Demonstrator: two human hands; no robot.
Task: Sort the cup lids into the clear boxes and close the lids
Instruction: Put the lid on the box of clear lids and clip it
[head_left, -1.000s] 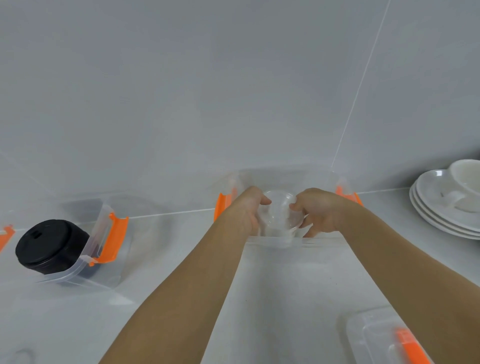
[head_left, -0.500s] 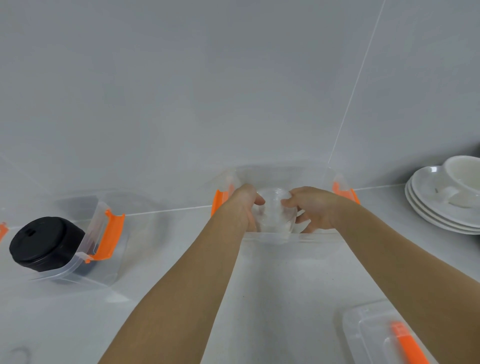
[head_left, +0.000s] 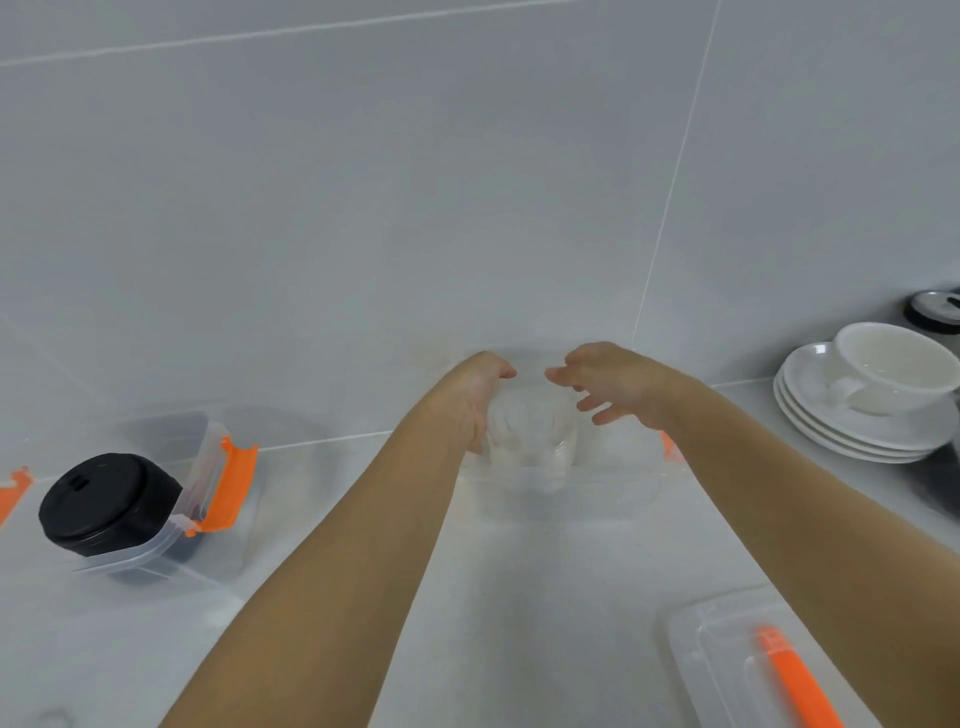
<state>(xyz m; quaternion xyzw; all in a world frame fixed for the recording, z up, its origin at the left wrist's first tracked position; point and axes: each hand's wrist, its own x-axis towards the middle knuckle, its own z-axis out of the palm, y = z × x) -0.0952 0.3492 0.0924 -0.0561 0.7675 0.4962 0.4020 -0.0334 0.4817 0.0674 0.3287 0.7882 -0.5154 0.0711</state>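
My left hand (head_left: 475, 402) cups the side of a stack of clear cup lids (head_left: 532, 428) standing inside the middle clear box (head_left: 613, 499) at the back of the desk (head_left: 519, 597), while my right hand (head_left: 610, 384) hovers just beside the stack with fingers spread and holding nothing. To the left, a second clear box (head_left: 208, 499) with orange latches holds a stack of black cup lids (head_left: 104, 501), well apart from my hands. At lower right a clear box lid (head_left: 727, 670) with an orange handle lies flat on the desk, and white saucers (head_left: 852, 431) bearing a white cup (head_left: 898, 369) stand at far right.
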